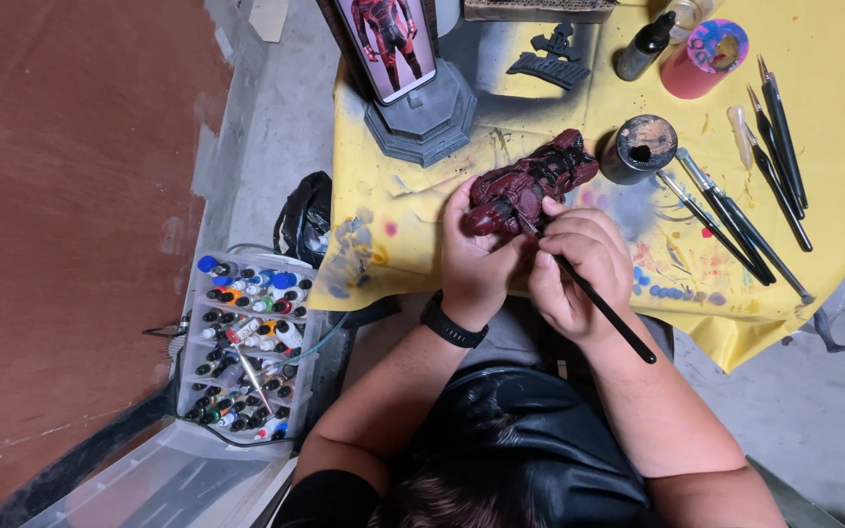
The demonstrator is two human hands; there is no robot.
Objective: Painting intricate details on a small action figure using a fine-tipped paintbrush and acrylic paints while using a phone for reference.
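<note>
A clear plastic tray [246, 342] packed with small paint bottles with coloured caps is seen at the left, beside the yellow paint-stained table cover [814, 147]. A dark red, glossy figurine [530, 181], streaked with black, is gripped over the cover's near edge by the left hand [476, 259], while a thin black paintbrush [603, 308] is pinched in the right hand [579, 269] with its tip at the figurine. Further right, a small round dark pot [641, 149] is set, its contents not discernible.

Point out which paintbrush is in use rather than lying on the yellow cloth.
The black-handled brush gripped in the right hand, its tip hidden at the dark red figurine. The other brushes lie loose on the yellow cloth, untouched.
</note>
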